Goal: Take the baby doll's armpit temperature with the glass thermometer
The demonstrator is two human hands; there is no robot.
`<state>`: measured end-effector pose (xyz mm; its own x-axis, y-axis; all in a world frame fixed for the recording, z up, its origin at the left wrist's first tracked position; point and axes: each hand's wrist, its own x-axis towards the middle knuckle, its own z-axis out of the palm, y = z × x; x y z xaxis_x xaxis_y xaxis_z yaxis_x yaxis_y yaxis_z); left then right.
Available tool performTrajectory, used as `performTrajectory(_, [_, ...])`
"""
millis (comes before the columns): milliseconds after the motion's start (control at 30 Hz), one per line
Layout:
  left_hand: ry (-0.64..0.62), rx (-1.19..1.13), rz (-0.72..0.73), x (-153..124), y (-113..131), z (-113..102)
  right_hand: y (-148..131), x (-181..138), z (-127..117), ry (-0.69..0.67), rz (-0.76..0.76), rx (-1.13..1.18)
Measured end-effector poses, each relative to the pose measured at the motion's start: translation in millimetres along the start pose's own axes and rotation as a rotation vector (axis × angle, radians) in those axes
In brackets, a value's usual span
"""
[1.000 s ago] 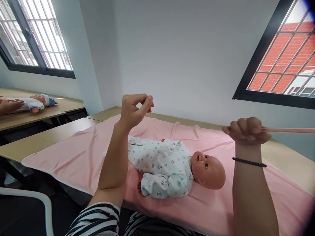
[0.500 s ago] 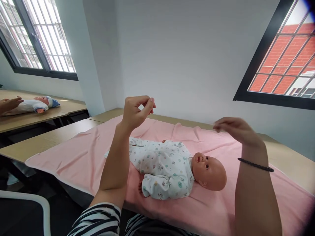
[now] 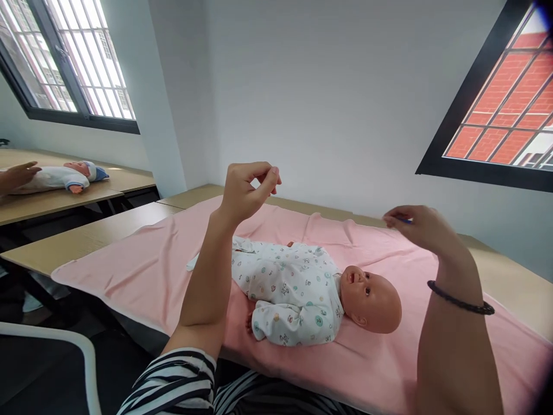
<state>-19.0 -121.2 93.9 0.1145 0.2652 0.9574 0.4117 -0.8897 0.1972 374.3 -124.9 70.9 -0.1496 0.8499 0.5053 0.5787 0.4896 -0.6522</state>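
A baby doll (image 3: 294, 291) in a white printed sleepsuit lies on its back on a pink blanket (image 3: 129, 271), its bald head to the right. My left hand (image 3: 248, 190) is raised above the doll's legs, thumb and forefinger pinched together with nothing showing between them. To the right of the doll's head my right hand (image 3: 417, 227) hovers above the blanket. Its fingers are drawn together on a tiny bluish thing that I cannot make out. A black band circles that wrist.
The blanket covers a wooden table (image 3: 86, 236) against a white wall. On another table at the far left lies a second doll (image 3: 64, 176), with another person's hand (image 3: 17, 173) beside it. A white chair rim (image 3: 69, 343) is at the lower left.
One second ago my right hand was a fist on a pink strip stretching off to the right. The strip is gone from it and the fingers are now loosely drawn together. My left hand barely moved.
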Motion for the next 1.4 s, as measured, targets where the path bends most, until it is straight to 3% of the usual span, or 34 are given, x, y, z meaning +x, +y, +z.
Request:
performTrajectory(67, [-0.001, 0.0, -0.003, -0.3, -0.5, 1.1, 1.7, -3.5, -1.7, 0.092, -0.114, 0.177])
performTrajectory(167, [-0.004, -0.003, -0.003, -0.7, -1.7, 3.3, 6.1, -5.9, 0.0, 0.269, -0.418, 0.713])
performTrajectory(200, [-0.006, -0.003, -0.004, -0.9, -2.1, 4.0, 6.1, -5.4, 1.3, 0.267, -0.434, 0.756])
performTrajectory(233, [-0.009, -0.004, -0.004, -1.1, -2.4, 4.6, 5.1, -4.5, 2.8, 0.197, -0.386, 0.694])
performTrajectory(333, [-0.017, -0.01, -0.005, -1.4, -2.6, 5.9, -1.9, -0.5, 8.7, -0.144, -0.098, 0.144])
performTrajectory(367, [-0.018, -0.011, -0.005, -1.5, -2.5, 6.2, -3.9, 0.7, 11.2, -0.201, -0.049, 0.034])
performTrajectory(433, [-0.021, -0.009, -0.006, -1.5, -2.3, 6.6, -5.6, 2.3, 16.9, -0.177, -0.148, 0.171])
performTrajectory(533, [-0.028, -0.003, 0.002, -1.4, -2.0, 7.4, -7.6, 3.0, 25.0, -0.025, -0.516, 0.768])
performTrajectory(567, [-0.029, 0.0, 0.006, -1.4, -1.9, 7.7, -10.1, 2.9, 27.1, -0.026, -0.554, 0.826])
performTrajectory(600, [-0.03, 0.005, 0.011, -1.3, -1.8, 8.0, -13.9, 2.6, 28.9, -0.075, -0.517, 0.764])
performTrajectory(700, [-0.025, 0.02, 0.024, -0.9, -1.1, 8.8, -28.4, 0.9, 33.5, -0.214, -0.23, 0.301])
performTrajectory(767, [-0.016, 0.028, 0.032, -0.5, -0.5, 8.9, -35.0, -0.8, 35.9, -0.097, -0.243, 0.319])
performTrajectory(867, [-0.011, 0.039, 0.023, 0.2, 0.1, 8.2, -38.7, -4.7, 36.0, 0.145, -0.459, 0.618])
performTrajectory(933, [-0.027, 0.042, 0.012, 0.4, -0.3, 7.7, -42.3, -8.2, 34.2, 0.048, -0.433, 0.484])
performTrajectory(1033, [-0.09, 0.041, 0.002, -0.3, -1.6, 7.7, -51.4, -12.6, 33.1, -0.147, -0.236, 0.049])
performTrajectory(1100, [-0.141, 0.041, 0.0, -1.0, -2.4, 8.3, -55.9, -13.6, 34.9, -0.138, -0.291, 0.136])
performTrajectory(1200, [-0.193, 0.05, 0.01, -2.0, -2.1, 9.7, -58.6, -12.6, 38.7, -0.111, -0.573, 0.68])
performTrajectory(1233, [-0.208, 0.057, 0.012, -2.2, -1.6, 10.0, -59.2, -12.3, 39.4, -0.12, -0.58, 0.721])
performTrajectory(1333, [-0.272, 0.086, -0.001, -2.3, 0.9, 9.8, -61.6, -13.7, 37.9, -0.199, -0.318, 0.406])
performTrajectory(1400, [-0.344, 0.123, -0.015, -2.1, 2.6, 8.8, -61.9, -16.2, 33.8, -0.183, -0.306, 0.442])
